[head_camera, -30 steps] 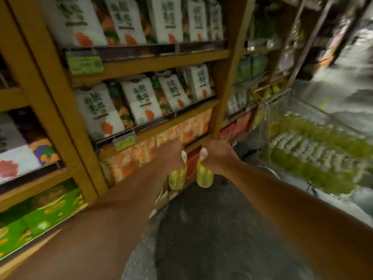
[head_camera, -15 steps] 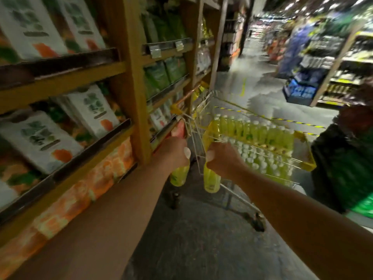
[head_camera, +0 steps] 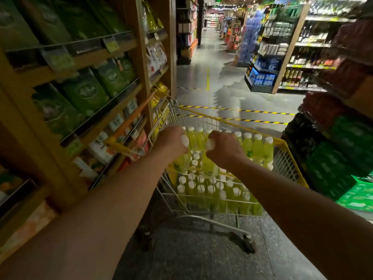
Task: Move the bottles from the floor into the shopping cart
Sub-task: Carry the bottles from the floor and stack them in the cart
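My left hand (head_camera: pixel 171 141) grips a yellow-green bottle (head_camera: pixel 181 164) by its neck, white cap poking out beside the fingers. My right hand (head_camera: pixel 225 149) grips a second yellow-green bottle (head_camera: pixel 210 168) the same way. Both bottles hang over the near end of the shopping cart (head_camera: pixel 286 158), a wire basket with a yellow rim. Inside the cart stand several yellow-green bottles with white caps (head_camera: pixel 212 190), packed in rows.
Wooden shelving with green and white packets (head_camera: pixel 84 93) runs close along the left of the cart. Stacked dark and green cases (head_camera: pixel 339 156) stand to the right. Yellow-black floor tape (head_camera: pixel 252 112) crosses the aisle beyond, with more shelves (head_camera: pixel 292 57) further back.
The view has swung right from the shelf to the aisle. Both hands with their bottles have moved forward, from short of the cart to above its basket.
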Demonstrator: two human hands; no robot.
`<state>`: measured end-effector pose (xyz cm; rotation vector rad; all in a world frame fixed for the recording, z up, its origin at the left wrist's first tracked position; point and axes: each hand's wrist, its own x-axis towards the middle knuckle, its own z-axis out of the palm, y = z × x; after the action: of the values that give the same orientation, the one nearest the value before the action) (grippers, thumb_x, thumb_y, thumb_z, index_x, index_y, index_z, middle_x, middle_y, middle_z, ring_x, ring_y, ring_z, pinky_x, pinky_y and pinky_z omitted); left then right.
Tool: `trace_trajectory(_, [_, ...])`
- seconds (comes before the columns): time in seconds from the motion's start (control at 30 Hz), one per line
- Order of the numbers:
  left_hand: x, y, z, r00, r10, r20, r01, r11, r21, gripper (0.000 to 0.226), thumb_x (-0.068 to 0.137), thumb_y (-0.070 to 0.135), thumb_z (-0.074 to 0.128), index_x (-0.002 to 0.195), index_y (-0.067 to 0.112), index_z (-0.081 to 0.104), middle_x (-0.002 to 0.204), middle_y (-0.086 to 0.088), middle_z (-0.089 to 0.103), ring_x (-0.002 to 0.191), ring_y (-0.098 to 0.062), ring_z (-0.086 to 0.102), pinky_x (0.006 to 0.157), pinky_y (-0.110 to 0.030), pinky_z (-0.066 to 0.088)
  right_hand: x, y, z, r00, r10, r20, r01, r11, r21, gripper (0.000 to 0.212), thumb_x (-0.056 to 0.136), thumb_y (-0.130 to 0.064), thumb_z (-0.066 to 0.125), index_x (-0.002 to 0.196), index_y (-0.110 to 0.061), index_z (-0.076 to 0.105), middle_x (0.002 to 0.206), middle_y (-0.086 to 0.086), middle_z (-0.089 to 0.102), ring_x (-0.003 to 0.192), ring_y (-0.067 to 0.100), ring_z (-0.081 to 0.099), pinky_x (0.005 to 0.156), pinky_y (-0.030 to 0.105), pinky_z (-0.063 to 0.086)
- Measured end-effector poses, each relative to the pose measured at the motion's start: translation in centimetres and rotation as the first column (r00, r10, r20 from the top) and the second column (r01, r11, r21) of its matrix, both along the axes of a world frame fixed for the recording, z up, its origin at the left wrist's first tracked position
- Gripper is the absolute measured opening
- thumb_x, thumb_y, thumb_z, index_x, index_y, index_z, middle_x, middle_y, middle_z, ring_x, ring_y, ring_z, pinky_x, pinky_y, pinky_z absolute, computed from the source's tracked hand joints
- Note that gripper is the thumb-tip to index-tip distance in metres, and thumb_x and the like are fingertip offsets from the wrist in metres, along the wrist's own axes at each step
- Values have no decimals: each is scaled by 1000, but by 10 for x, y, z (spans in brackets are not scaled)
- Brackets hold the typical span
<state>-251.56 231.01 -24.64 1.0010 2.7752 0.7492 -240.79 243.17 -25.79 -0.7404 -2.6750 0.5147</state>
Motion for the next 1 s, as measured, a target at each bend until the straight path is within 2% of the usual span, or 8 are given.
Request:
trace_trajectory(0.23, [-89,114,-41,999,36,34,-33,997,-67,51,77,15,77,125,15,59,126,-12,59,112,-28,58,86,-30,48,-90,120,-35,995,41,88,-40,999,-18,44,76,-14,67,118,-10,56,113,14,62,106,33,58,82,34,45])
trace_trajectory(0.33, [-123,151,-68,996,31,79,-25,997,-74,52,79,13,74,128,14,56,128,-14,57,116,-30,55,93,-33,47,-127,160,-60,989,62,137,-59,998,-30,40,76,-12,65,116,-10,58,110,15,63,104,34,57,76,31,43])
trace_trajectory(0.47, [-174,197,-109,992,-24,128,39,993,-112,47,78,18,75,121,13,59,123,-12,58,112,-29,55,89,-35,49,-179,202,-100,971,75,228,-67,997,-44,34,77,-10,61,111,-15,61,103,13,63,95,32,61,67,25,39])
trace_trajectory(0.6, [-228,239,-155,977,-23,213,49,992,-117,49,77,20,77,122,16,60,123,-13,58,111,-27,57,90,-34,50,-234,236,-140,953,71,295,-56,997,-59,30,78,-7,59,106,-15,64,99,13,68,90,30,64,68,29,47])
trace_trajectory(0.77, [-282,273,-202,956,-80,283,122,984,-133,43,82,20,72,123,14,60,122,-10,61,113,-27,57,89,-32,46,-292,266,-184,919,102,382,-86,995,-58,35,80,-5,55,113,-14,64,105,13,66,94,30,63,72,30,48])
trace_trajectory(0.87, [-301,288,-230,943,-92,320,146,978,-148,50,84,17,69,131,16,54,130,-11,57,119,-28,53,93,-31,44,-317,276,-205,905,113,410,-93,993,-68,37,81,-3,55,116,-10,64,108,14,65,97,32,62,76,35,49])
trace_trajectory(1.0, [-316,300,-255,943,-113,314,176,968,-181,46,85,16,65,131,14,55,131,-11,56,120,-29,52,96,-34,44,-337,282,-228,887,151,437,-121,988,-95,36,79,-1,54,112,-9,64,104,14,64,95,33,62,74,36,49])
